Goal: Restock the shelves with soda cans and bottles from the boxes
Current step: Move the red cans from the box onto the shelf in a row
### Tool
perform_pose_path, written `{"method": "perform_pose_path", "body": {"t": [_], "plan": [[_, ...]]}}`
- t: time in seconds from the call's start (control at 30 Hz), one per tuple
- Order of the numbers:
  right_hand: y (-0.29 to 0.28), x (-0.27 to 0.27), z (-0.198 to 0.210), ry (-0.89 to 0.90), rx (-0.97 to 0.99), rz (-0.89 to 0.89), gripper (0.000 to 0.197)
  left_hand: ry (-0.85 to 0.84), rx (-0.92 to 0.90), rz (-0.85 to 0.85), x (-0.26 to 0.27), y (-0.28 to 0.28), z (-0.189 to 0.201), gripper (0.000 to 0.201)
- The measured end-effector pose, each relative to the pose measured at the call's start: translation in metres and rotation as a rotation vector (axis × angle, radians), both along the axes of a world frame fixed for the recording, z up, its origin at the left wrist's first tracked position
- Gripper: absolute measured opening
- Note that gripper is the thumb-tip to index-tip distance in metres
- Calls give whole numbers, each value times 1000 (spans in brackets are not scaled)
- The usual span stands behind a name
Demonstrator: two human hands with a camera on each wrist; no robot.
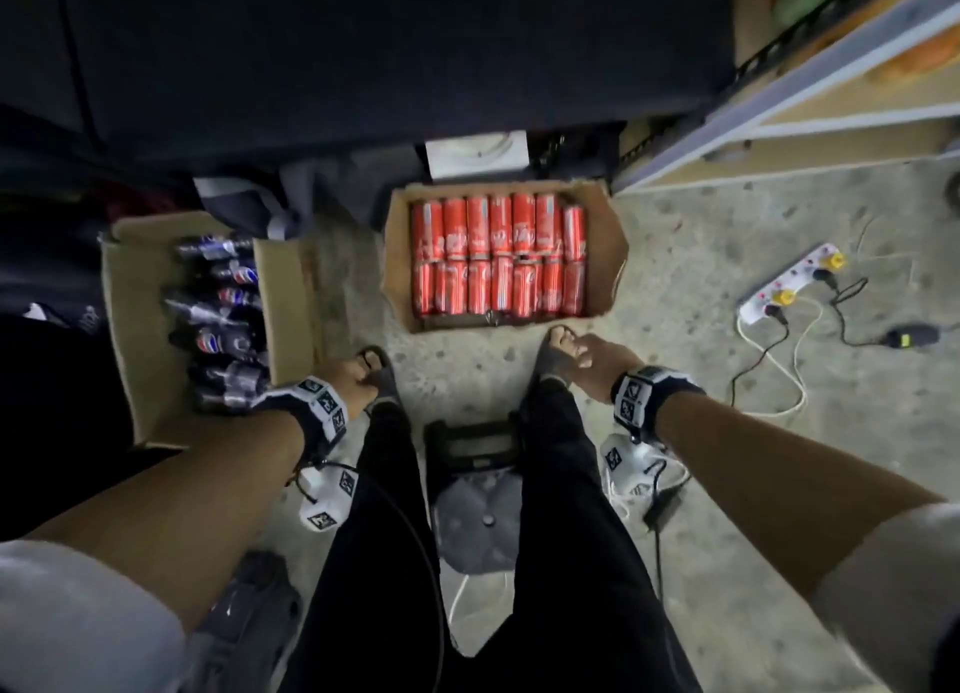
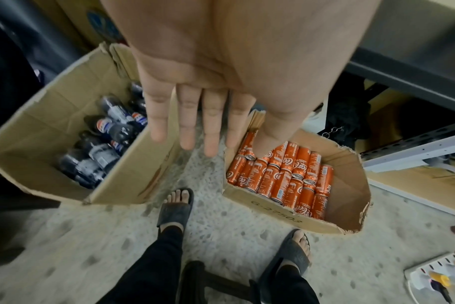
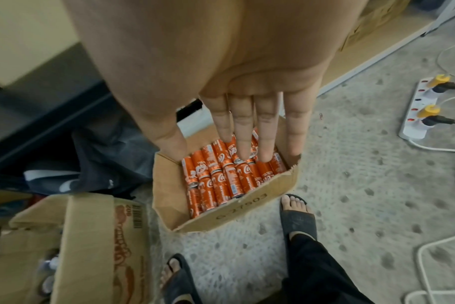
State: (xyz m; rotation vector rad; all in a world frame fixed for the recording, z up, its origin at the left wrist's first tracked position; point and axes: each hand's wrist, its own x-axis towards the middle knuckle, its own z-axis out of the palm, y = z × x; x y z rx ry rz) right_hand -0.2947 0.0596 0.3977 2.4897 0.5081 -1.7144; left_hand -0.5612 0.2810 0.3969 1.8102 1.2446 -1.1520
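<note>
A low cardboard box (image 1: 400, 256) of red soda cans (image 1: 498, 256) lying on their sides sits on the floor ahead of my feet. To its left a taller carton (image 1: 135, 329) holds dark cola bottles (image 1: 218, 318). My left hand (image 1: 358, 380) hangs near the bottle carton's right wall, fingers straight and empty (image 2: 192, 123). My right hand (image 1: 587, 360) hangs above my right foot, just short of the can box, fingers straight and empty (image 3: 257, 131). The cans (image 2: 281, 181) (image 3: 221, 176) and bottles (image 2: 104, 139) show below the hands in the wrist views.
A metal shelf unit (image 1: 810, 95) with a pale frame stands at the upper right. A white power strip (image 1: 789, 287) with plugs and trailing cables lies on the speckled floor at right. A dark stool (image 1: 478, 484) stands between my legs. Dark bags lie behind the boxes.
</note>
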Motion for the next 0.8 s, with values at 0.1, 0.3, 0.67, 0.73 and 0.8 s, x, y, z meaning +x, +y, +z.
{"method": "perform_pose_path", "body": {"t": [0.1,0.3,0.67,0.73,0.8], "plan": [[-2,10,-58,-3,-10,41,35,2,-38,15,4,-6,-47,16],[7,25,-154,-38,35,55,57,-21,-86,43,21,-11,-169,19],[75,42,-286,49,113,-55,69,-110,6,-45,121,11,-288,37],[91,39,-304,41,125,-46,72,-118,47,-62,132,21,-308,34],[104,37,-327,59,119,-66,75,-123,51,-73,139,30,-331,31]]}}
